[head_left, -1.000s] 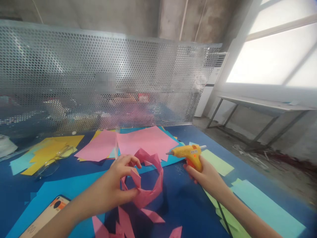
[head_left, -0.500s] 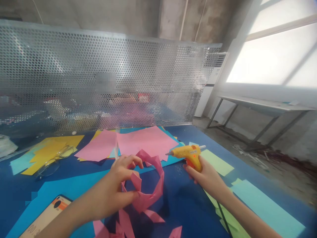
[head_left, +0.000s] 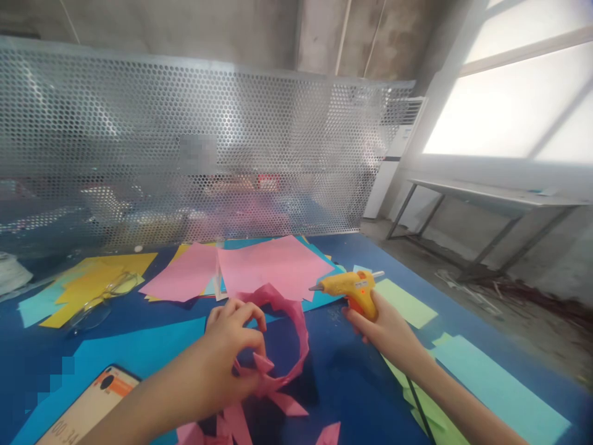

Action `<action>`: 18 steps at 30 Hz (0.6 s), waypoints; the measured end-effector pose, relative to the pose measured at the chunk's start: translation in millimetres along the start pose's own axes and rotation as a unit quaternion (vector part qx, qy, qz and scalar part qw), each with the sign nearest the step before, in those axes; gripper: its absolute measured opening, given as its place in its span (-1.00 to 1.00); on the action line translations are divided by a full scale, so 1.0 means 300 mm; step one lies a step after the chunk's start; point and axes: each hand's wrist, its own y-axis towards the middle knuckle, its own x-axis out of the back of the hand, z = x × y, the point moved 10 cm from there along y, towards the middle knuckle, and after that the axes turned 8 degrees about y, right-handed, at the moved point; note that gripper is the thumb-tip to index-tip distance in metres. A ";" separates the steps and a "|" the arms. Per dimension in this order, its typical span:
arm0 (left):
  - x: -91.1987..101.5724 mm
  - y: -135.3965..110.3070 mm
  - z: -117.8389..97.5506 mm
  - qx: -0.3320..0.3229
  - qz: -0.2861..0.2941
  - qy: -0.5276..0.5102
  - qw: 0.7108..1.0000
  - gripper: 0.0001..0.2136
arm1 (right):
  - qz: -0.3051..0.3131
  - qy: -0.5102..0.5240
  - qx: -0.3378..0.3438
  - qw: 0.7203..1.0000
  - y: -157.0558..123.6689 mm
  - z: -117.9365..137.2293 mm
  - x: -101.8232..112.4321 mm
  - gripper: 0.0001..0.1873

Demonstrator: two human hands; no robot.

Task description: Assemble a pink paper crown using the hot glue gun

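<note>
With our left hand [head_left: 236,349], fingers clamped on its left side, we hold the pink paper ring [head_left: 303,337] over the blue counter [head_left: 365,402]. Our right hand [head_left: 382,324] has its fingers wrapped around the yellow glue gun [head_left: 345,284], apart from the ring.

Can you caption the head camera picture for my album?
Left hand holds a pink folded-paper ring, right hand a yellow hot glue gun, above a blue table.

A rough craft workshop, judging by the raw concrete wall [head_left: 259,31] at twelve o'clock, debris-strewn floor [head_left: 486,306] at four, and glue gun [head_left: 345,284] and coloured paper [head_left: 278,262] on the surface [head_left: 356,389] at six.
</note>
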 end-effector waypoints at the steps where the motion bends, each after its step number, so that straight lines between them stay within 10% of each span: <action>1: -0.006 0.001 -0.001 0.001 0.000 0.014 1.000 -0.85 | -0.001 -0.003 0.000 1.000 0.000 0.000 0.001 -0.68; 18: -0.011 -0.021 -0.020 0.015 0.025 0.012 1.000 -0.88 | -0.010 -0.036 0.012 0.999 0.000 0.007 0.007 -0.68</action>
